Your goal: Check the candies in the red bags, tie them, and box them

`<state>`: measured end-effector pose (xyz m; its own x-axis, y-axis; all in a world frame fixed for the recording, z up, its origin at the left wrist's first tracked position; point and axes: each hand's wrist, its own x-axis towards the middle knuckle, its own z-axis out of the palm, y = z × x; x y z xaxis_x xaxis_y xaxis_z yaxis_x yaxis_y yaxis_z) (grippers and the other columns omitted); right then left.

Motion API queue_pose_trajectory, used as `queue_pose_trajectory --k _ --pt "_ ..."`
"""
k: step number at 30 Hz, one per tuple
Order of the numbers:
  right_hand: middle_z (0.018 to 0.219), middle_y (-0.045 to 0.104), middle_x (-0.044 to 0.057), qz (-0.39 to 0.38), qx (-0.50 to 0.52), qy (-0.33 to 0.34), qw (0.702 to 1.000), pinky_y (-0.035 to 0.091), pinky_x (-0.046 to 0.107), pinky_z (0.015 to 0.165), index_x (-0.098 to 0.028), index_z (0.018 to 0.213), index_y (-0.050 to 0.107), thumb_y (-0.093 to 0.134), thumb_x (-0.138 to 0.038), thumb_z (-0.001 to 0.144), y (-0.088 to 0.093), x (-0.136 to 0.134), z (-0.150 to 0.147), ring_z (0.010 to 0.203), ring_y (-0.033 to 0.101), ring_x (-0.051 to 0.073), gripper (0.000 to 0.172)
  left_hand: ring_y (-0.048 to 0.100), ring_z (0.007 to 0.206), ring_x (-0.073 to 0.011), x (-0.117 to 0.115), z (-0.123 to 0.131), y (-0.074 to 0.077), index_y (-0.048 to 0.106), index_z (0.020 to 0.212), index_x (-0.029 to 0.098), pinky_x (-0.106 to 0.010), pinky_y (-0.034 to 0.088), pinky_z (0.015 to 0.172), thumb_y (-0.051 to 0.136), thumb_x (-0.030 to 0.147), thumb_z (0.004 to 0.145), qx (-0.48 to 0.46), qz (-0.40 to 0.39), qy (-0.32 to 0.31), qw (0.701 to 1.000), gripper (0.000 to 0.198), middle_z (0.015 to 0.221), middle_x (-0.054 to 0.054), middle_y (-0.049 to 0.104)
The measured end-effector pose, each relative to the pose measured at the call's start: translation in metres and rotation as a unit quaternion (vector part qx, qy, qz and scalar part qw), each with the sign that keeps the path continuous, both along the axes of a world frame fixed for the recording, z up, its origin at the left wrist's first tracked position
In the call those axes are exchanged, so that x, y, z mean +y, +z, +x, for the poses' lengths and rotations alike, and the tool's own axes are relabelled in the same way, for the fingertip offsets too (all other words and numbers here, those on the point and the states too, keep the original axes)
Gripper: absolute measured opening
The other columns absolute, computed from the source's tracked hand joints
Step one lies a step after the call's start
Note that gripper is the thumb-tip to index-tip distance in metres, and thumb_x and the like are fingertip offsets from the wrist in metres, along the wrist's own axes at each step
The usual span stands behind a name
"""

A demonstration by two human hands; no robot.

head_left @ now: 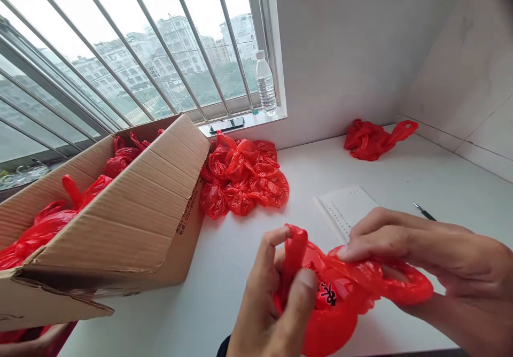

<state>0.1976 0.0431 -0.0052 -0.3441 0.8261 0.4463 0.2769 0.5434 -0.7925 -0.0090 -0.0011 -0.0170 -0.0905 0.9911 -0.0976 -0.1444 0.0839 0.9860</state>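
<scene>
So, roughly midway I'd say: a pile of bundled red bags [242, 178] sits just right of the cardboard box [132, 212], with loose bags [52, 218] inside it. Right of the box, nearer me, my left hand [272, 298] pinches the red plastic bag [340, 298]. My right hand [433, 261] clamps its handle end, fingers stretched.

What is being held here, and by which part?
A red plastic bag, in both hands: the left hand pinches its upright bunched end, and the right hand grips the side with the looped handle.
</scene>
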Motion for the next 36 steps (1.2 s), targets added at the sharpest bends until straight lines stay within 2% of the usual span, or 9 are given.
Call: queue_pose_trajectory --k 2,6,9,11,14,21,27,31,36 --pt "0.096 0.065 -0.001 -0.018 0.008 0.037 0.999 0.06 0.019 0.062 -0.042 0.108 0.073 0.073 -0.024 0.087 -0.001 -0.005 -0.012 0.073 0.068 0.013 0.028 0.067 0.081 -0.0209 -0.001 0.005 0.001 0.066 0.127 0.027 -0.028 0.054 0.077 0.077 0.036 0.082 0.046 0.005 -0.04 0.998 0.048 0.098 -0.007 0.071" --pt "0.114 0.063 0.001 0.006 -0.036 0.053 0.998 0.063 0.028 0.079 -0.045 0.113 0.071 0.065 -0.017 0.09 0.003 -0.012 -0.023 0.1 0.069 0.019 0.037 0.061 0.064 -0.0196 0.005 0.01 0.006 0.077 0.1 0.024 -0.028 0.05 0.063 0.078 0.033 0.078 0.115 0.031 -0.136 0.983 0.024 0.077 -0.004 0.07" --pt "0.129 0.061 0.003 -0.005 -0.103 0.063 0.993 0.063 0.033 0.087 -0.045 0.125 0.064 0.071 -0.027 0.088 0.005 -0.008 -0.017 0.114 0.066 0.025 0.042 0.058 0.062 -0.0187 0.007 0.011 0.006 0.076 0.08 0.023 -0.028 0.048 0.061 0.077 0.042 0.08 0.122 0.043 -0.077 0.989 0.018 0.067 -0.003 0.066" --pt "0.129 0.062 0.003 -0.036 -0.122 0.075 0.989 0.063 0.031 0.087 -0.044 0.132 0.059 0.069 -0.032 0.091 0.004 -0.004 -0.013 0.111 0.068 0.022 0.044 0.053 0.061 -0.0175 0.006 0.011 0.006 0.074 0.075 0.023 -0.027 0.047 0.059 0.073 0.052 0.083 0.099 0.029 -0.026 0.994 0.029 0.065 -0.002 0.061" --pt "0.118 0.066 -0.001 -0.068 -0.097 0.094 0.988 0.061 0.023 0.085 -0.043 0.131 0.057 0.059 -0.028 0.098 -0.002 0.003 -0.013 0.103 0.069 0.014 0.036 0.044 0.06 -0.0143 0.006 0.011 0.007 0.07 0.072 0.022 -0.025 0.04 0.055 0.065 0.058 0.088 0.056 0.0 -0.028 0.998 0.039 0.065 -0.001 0.053" --pt "0.108 0.069 -0.005 -0.106 -0.039 0.058 0.992 0.057 0.019 0.085 -0.036 0.117 0.063 0.06 -0.027 0.098 -0.009 0.007 -0.025 0.095 0.067 0.01 0.021 0.027 0.053 -0.0068 0.011 0.013 0.003 0.06 0.101 0.023 -0.02 0.034 0.056 0.072 0.06 0.084 -0.062 -0.087 -0.105 0.989 0.042 0.061 0.007 0.04" --pt "0.094 0.068 -0.005 -0.125 -0.028 0.015 0.992 0.056 0.019 0.077 -0.035 0.11 0.066 0.063 -0.033 0.096 -0.009 0.008 -0.026 0.083 0.065 0.01 0.014 0.04 0.052 -0.0092 0.013 -0.003 -0.011 0.066 0.118 0.022 -0.02 0.034 0.053 0.057 0.055 0.095 -0.079 -0.118 -0.101 0.985 0.041 0.06 0.002 0.051" --pt "0.089 0.065 -0.003 -0.116 -0.015 -0.014 0.993 0.057 0.02 0.074 -0.032 0.105 0.065 0.062 -0.028 0.095 -0.011 0.002 -0.03 0.081 0.065 0.012 0.01 0.061 0.075 -0.0157 0.011 -0.001 -0.004 0.073 0.114 0.025 -0.025 0.05 0.072 0.071 0.049 0.087 -0.09 -0.086 -0.125 0.984 0.036 0.097 -0.006 0.07" --pt "0.092 0.065 0.0 -0.106 -0.016 -0.022 0.994 0.059 0.021 0.064 -0.032 0.107 0.065 0.057 -0.024 0.096 -0.015 -0.01 -0.039 0.081 0.066 0.014 0.016 0.065 0.104 -0.0281 0.01 0.016 0.003 0.069 0.124 0.024 -0.036 0.051 0.092 0.089 0.036 0.069 -0.118 -0.036 -0.152 0.981 0.06 0.117 -0.011 0.068"
